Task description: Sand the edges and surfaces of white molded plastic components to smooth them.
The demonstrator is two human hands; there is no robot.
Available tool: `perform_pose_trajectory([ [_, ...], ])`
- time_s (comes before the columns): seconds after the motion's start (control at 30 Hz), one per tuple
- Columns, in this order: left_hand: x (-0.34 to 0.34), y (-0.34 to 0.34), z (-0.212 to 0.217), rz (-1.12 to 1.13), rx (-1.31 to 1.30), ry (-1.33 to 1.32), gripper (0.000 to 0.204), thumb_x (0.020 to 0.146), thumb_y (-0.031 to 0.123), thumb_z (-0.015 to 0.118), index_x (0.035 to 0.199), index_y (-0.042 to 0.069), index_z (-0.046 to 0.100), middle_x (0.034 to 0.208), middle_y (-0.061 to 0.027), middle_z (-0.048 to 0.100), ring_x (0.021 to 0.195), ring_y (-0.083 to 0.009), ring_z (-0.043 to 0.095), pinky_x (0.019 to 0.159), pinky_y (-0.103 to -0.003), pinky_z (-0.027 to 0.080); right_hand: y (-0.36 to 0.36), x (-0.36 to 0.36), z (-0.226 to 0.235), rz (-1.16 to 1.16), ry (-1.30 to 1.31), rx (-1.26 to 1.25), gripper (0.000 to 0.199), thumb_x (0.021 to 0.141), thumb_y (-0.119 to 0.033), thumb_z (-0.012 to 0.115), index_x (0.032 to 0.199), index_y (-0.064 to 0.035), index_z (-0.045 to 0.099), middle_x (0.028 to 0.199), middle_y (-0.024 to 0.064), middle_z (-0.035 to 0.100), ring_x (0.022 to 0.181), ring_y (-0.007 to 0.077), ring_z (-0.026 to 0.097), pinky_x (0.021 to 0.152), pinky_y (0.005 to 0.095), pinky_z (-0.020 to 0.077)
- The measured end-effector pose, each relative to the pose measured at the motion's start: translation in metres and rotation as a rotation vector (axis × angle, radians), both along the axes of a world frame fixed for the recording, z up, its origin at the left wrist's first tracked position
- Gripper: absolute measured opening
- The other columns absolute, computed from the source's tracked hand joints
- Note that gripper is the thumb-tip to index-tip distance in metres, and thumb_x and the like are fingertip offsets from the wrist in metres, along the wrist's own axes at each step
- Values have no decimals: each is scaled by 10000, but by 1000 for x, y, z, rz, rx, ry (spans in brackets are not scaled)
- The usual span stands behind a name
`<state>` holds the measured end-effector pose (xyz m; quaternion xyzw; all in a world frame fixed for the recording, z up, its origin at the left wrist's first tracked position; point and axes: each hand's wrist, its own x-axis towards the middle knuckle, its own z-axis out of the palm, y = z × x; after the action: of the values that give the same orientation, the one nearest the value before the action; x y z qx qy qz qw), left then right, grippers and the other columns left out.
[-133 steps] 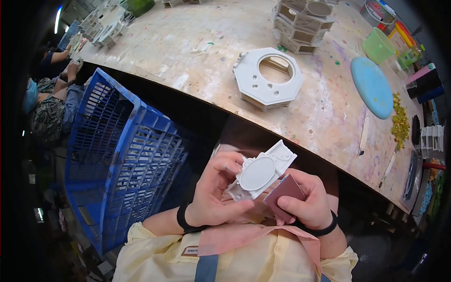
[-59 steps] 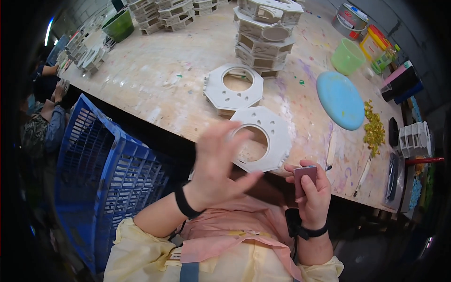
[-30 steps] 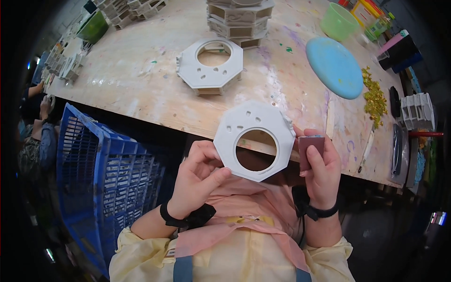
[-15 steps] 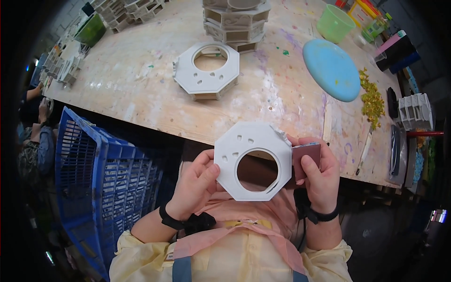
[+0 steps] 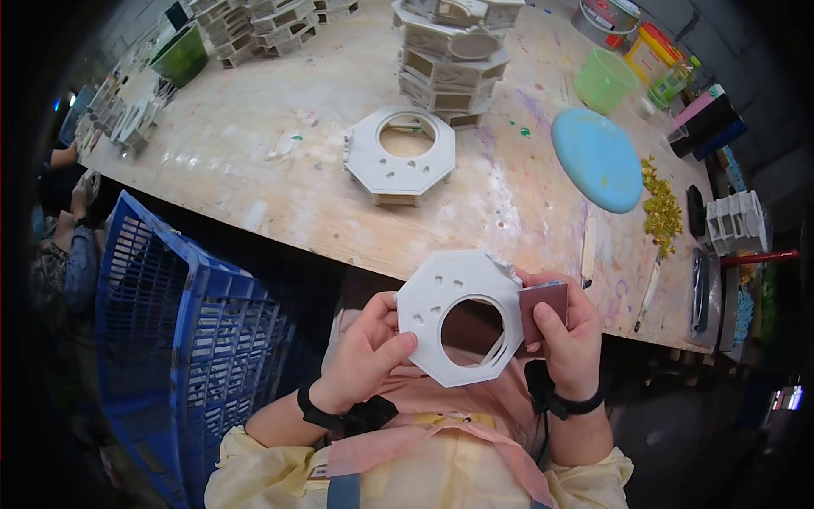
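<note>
Left hand [image 5: 360, 352]: thumb on the face, fingers behind, gripping the left edge of a white octagonal frame [image 5: 448, 299], held over the pink apron [image 5: 373, 450], short of the table [image 5: 280, 187]. Right hand [image 5: 572, 339]: maroon pad [image 5: 530, 305] pinched between thumb and fingers at the frame's right edge; cannot tell if fingertips touch it. Blue crate [image 5: 180, 339] close on the left. On the tabletop: second octagonal frame [image 5: 365, 157], tall stack [image 5: 454, 76] just behind; blue disc [image 5: 598, 161], yellow bits [image 5: 660, 208] to the right.
</note>
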<state>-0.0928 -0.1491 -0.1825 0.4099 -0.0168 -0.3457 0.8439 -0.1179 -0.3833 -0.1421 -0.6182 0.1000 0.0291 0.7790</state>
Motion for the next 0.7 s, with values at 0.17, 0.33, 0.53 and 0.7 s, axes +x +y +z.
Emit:
perform_pose_trajectory([
  [0.17,-2,11,4,59,-76,-95,417,863,58,546,1194,0,298,1142,-139,483,1015,-181,538,887,-339,460,20,1,10,-24,-8,-34,299,861,-117,582,1123,-3,497,1063,79,597,683,35,555,501,151,444],
  [0.33,1,26,16,102,-30,-191,434,853,158,584,1151,12,305,1032,-204,545,945,-279,596,823,-407,499,42,8,18,61,-56,-50,305,862,-105,574,1132,12,492,1062,83,595,677,49,554,522,169,450],
  [0.53,5,38,31,161,-109,-253,345,864,64,552,1121,-15,336,1057,-175,564,953,-212,600,853,-357,489,59,19,28,22,-109,-110,331,850,-182,603,1093,17,500,794,17,570,543,33,475,445,152,357],
  [0.7,12,37,40,201,-40,-266,394,871,170,554,1136,20,304,1057,-212,532,911,-273,606,814,-400,496,56,31,37,137,-108,3,287,855,-49,532,1122,35,473,1060,137,592,567,71,520,496,183,414],
])
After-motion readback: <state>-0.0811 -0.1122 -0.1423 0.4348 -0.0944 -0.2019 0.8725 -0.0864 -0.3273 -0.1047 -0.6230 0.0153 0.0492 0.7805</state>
